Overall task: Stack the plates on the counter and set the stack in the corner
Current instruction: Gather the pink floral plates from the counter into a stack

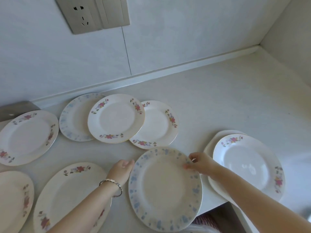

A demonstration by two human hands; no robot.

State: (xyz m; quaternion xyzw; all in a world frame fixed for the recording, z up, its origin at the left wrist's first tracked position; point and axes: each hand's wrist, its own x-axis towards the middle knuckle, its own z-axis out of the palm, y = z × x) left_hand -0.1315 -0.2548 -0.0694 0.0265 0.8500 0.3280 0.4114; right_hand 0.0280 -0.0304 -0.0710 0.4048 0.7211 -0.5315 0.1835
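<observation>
A round white plate with a blue speckled rim [165, 189] lies at the front edge of the pale surface [218, 98], its near side reaching past that edge. The right hand [200, 163] pinches the plate's far right rim, thumb on top and fingers curled. The left hand [122, 169], with a beaded bracelet [111, 182] on its wrist, sits against the left rim with its fingers bent toward it (blur hides whether they close on the rim, so its grip cannot be told).

Just right of this plate, a round white plate with pink flowers [249, 165] rests on a plain white plate [210, 148]. Behind it, three plates overlap in a row: a second blue-rimmed plate [72, 120], a gold-edged pink-flowered plate [116, 118] lying over its neighbours, and another flowered plate [158, 125]. A flowered plate [28, 137] lies alone at the left, with a large oval flowered platter [67, 195] and a partly cropped flowered plate [13, 199] in front of it.

The corner of the surface [259, 47] is at the far right, well apart from all the plates. A grey wall socket [80, 15] and switch [112, 11] are on the wall.
</observation>
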